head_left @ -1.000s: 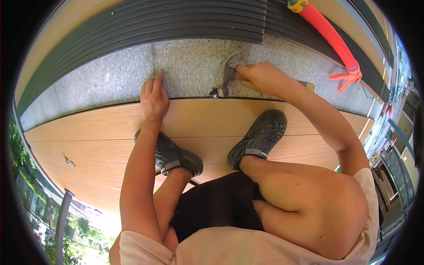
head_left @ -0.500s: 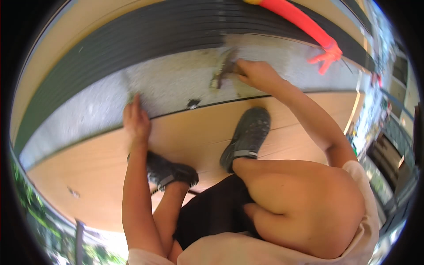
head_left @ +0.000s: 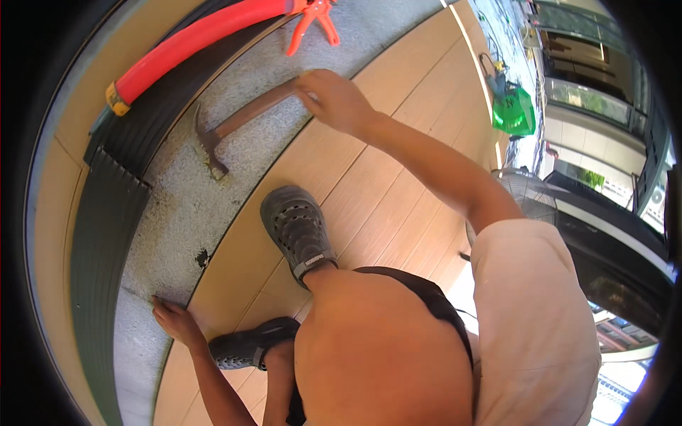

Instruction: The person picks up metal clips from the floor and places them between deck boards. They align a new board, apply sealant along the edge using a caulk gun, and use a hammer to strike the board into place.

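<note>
My right hand is closed around the end of a hammer's brown handle. The hammer's worn, rusty head points left, close over or touching the rough grey strip; which of the two I cannot tell. At the lower left, my left hand reaches to the same strip near its boundary with the wood-look planks. Its fingertips are pinched together, and whatever they hold is too small to make out. Black clogs on my feet stand on the planks between my hands.
Dark ribbed trim curves along the left. Across its upper part lies a thick red tube with a yellow end; an orange two-pronged piece is beside it. A green bag and a fan stand at right.
The view has turned, so the strip now runs steeply up the picture. My right hand has moved the hammer farther from my left hand, toward the red tube. My left hand remains at the strip.
</note>
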Demonstrator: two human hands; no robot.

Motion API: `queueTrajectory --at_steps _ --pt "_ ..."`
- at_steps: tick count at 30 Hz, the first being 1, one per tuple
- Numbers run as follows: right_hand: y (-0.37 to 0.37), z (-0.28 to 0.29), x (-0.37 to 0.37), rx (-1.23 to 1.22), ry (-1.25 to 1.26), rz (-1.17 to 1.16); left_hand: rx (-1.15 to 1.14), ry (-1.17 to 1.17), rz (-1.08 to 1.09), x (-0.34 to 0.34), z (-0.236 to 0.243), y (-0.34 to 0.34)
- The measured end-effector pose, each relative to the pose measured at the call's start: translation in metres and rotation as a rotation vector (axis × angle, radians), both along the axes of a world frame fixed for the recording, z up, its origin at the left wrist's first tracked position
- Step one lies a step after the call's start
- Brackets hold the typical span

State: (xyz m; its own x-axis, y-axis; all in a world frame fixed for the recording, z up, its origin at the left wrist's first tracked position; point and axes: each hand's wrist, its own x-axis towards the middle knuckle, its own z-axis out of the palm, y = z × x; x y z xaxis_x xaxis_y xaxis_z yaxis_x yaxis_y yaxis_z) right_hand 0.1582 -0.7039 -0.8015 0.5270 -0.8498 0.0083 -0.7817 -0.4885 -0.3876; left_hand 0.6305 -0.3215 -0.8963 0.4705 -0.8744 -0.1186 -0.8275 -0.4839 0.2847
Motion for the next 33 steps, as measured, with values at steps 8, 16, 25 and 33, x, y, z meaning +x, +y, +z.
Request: queueTrajectory --at_steps 8,16,25,33 --pt "0.229 -0.006 -0.137 0.12 0.109 -0.67 0.491 0.013 -0.294 0.052 0.045 -0.029" --pt "0.291 -0.04 -0.084 0.195 0.216 -0.671 0.802 0.205 -0.636 0.106 0.092 -0.064" --pt "0.325 -0.025 -0.088 0.344 0.291 -0.332 0.858 0.21 -0.516 0.102 0.121 -0.087" --pt "0.306 -0.037 -0.037 0.267 0.179 -0.516 0.645 0.471 -0.259 0.179 0.105 -0.038"
